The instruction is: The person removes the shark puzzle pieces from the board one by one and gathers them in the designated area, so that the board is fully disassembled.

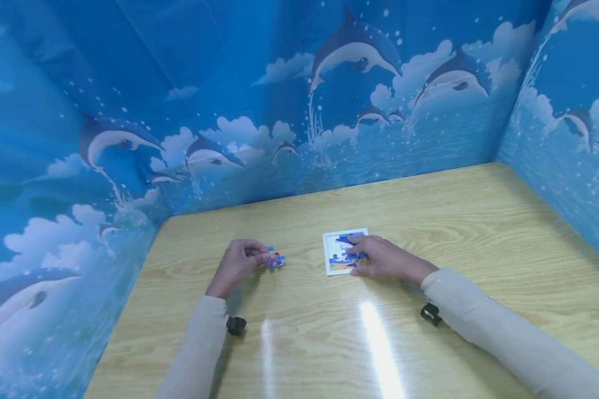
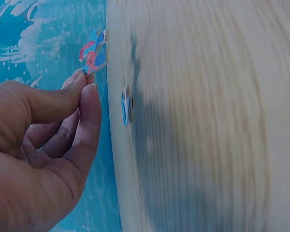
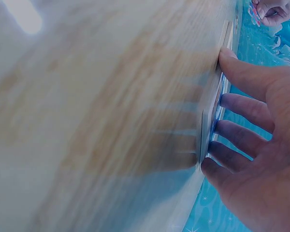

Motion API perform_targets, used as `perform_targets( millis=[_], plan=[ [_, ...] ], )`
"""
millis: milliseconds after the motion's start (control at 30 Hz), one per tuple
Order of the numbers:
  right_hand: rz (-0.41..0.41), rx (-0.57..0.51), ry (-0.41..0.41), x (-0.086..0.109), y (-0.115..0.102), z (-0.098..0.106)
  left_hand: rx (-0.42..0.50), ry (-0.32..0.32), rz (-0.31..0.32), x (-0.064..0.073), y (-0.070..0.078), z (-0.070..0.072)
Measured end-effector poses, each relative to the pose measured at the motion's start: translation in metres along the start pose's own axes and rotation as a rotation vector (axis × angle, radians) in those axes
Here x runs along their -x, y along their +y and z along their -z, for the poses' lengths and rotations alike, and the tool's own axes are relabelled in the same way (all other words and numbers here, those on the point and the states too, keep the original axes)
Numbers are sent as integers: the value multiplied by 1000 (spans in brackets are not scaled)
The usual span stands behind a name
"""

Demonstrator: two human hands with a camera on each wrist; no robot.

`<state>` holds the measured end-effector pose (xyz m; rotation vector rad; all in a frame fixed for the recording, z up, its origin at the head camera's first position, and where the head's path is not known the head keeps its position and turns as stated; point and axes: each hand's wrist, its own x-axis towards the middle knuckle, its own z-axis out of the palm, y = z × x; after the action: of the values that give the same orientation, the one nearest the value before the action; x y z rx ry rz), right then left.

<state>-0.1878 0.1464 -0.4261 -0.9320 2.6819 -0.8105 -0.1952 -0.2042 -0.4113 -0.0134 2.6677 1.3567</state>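
Note:
My left hand (image 1: 239, 261) pinches a jigsaw puzzle piece (image 2: 92, 54) between thumb and forefinger, raised above the table. The piece is coloured red and blue. Another puzzle piece (image 2: 126, 106) lies on the wood below it. To the right is a square puzzle board (image 1: 332, 238) with a white frame, partly filled with blue and yellow pieces. My right hand (image 1: 381, 257) rests on the board's right part, its fingertips touching the surface with the fingers spread. Part of the picture is hidden beneath that hand.
The wooden table (image 1: 299, 332) meets a blue curtain (image 1: 259, 83) with printed dolphins at its back and sides. Both wrists carry a small black strap mount (image 1: 236, 326). Bright light reflections streak the near tabletop.

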Motion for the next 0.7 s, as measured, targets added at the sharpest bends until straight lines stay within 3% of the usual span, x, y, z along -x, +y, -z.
perform_targets(
  millis=[400, 700],
  plan=[
    [-8, -2, -1, 0, 1, -1, -19, -12, 49, 6, -13, 18],
    [-13, -8, 1, 0, 1, -1, -28, -28, 100, 7, -15, 21]
  ],
)
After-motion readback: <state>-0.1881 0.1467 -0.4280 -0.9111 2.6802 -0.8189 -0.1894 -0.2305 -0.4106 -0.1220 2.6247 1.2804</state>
